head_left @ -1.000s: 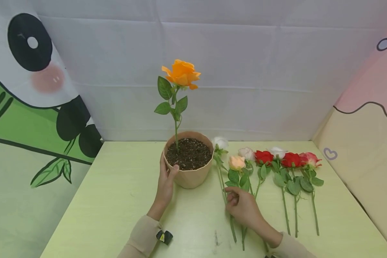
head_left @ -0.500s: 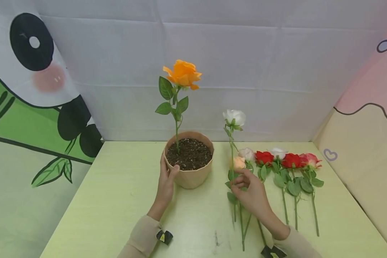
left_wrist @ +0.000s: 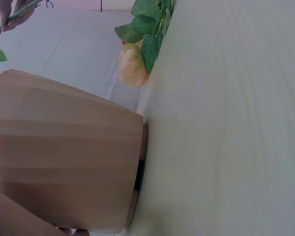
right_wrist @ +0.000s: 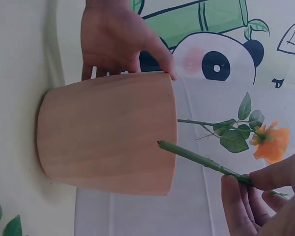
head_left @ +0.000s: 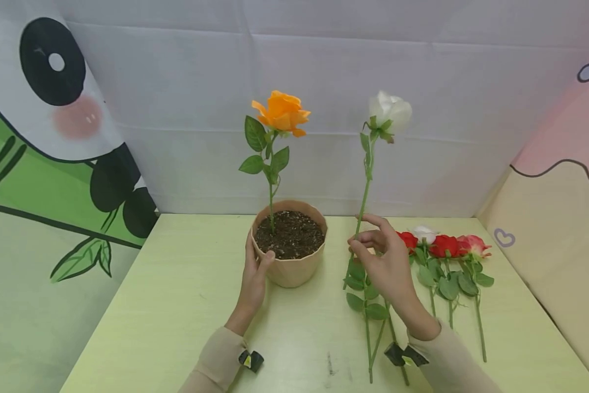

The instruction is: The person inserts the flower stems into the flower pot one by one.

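Note:
A tan flowerpot (head_left: 294,271) filled with dark soil (head_left: 294,234) stands on the table. From the left part of its soil rises an orange rose (head_left: 281,113) on an upright stem. My left hand (head_left: 252,278) rests against the pot's left side, thumb at the rim and the other fingers along the wall. To the right of the pot, my right hand (head_left: 385,256) pinches the stem of a white rose (head_left: 392,111) between thumb and fingers. The bloom is up, and the bare lower stem (right_wrist: 201,160) overlaps the pot in the right wrist view.
Several red, white and pink roses (head_left: 444,245) lie on the right of the table (head_left: 176,316). A peach rose (left_wrist: 132,66) lies nearer the pot, largely hidden behind my right hand in the head view. A white cloth wall (head_left: 323,82) stands behind.
My right hand has picked up the white rose from the table and raised it upright, up and slightly right. My left hand has stayed on the pot.

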`<action>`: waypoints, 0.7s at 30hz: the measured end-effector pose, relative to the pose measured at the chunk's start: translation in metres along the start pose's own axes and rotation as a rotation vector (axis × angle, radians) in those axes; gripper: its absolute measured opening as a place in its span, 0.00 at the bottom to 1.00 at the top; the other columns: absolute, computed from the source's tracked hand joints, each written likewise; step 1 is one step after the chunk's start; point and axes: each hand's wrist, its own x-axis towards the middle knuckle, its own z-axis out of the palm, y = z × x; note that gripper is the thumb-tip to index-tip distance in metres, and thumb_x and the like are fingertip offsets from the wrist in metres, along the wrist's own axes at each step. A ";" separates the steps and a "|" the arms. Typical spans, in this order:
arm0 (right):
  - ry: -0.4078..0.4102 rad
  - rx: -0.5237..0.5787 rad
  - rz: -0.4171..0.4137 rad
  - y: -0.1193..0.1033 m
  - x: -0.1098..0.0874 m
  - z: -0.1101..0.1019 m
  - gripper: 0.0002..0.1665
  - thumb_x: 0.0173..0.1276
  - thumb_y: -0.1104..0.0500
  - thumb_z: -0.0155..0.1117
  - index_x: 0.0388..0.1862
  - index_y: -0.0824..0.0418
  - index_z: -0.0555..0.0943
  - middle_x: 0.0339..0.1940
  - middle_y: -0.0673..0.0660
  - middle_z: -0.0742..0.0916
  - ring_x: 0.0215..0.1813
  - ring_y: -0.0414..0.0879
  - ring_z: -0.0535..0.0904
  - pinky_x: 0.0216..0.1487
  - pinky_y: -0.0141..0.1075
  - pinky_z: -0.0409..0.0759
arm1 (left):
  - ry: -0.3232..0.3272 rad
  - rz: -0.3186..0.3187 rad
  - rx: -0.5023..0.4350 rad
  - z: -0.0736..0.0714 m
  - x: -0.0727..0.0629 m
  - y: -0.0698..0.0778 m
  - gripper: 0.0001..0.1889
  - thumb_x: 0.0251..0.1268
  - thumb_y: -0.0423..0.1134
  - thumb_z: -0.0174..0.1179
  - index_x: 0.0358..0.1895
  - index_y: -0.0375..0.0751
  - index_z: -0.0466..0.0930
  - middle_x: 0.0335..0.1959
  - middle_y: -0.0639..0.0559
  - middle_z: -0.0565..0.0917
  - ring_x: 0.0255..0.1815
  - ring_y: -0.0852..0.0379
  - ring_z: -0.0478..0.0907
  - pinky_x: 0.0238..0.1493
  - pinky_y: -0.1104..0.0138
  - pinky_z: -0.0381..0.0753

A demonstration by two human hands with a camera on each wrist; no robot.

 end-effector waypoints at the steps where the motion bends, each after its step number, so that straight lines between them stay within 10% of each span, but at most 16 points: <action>1: 0.006 0.012 -0.013 -0.003 0.003 0.001 0.31 0.74 0.76 0.71 0.73 0.63 0.80 0.38 0.68 0.91 0.35 0.40 0.89 0.36 0.35 0.91 | 0.004 0.001 0.014 -0.001 0.001 -0.005 0.46 0.87 0.54 0.56 0.94 0.57 0.37 0.94 0.41 0.39 0.93 0.34 0.42 0.87 0.35 0.50; 9: 0.030 0.156 -0.080 -0.018 0.022 0.017 0.31 0.75 0.78 0.69 0.75 0.66 0.79 0.40 0.69 0.89 0.39 0.42 0.90 0.39 0.37 0.92 | 0.000 -0.008 -0.035 -0.010 0.014 -0.058 0.47 0.85 0.54 0.61 0.94 0.66 0.39 0.95 0.49 0.40 0.94 0.44 0.41 0.89 0.49 0.54; 21: 0.047 0.200 -0.223 -0.018 0.045 0.043 0.24 0.76 0.78 0.68 0.69 0.70 0.82 0.40 0.70 0.89 0.41 0.40 0.89 0.37 0.36 0.91 | -0.008 -0.003 -0.015 -0.011 0.013 -0.057 0.47 0.86 0.53 0.60 0.94 0.66 0.37 0.95 0.48 0.40 0.93 0.43 0.42 0.88 0.47 0.55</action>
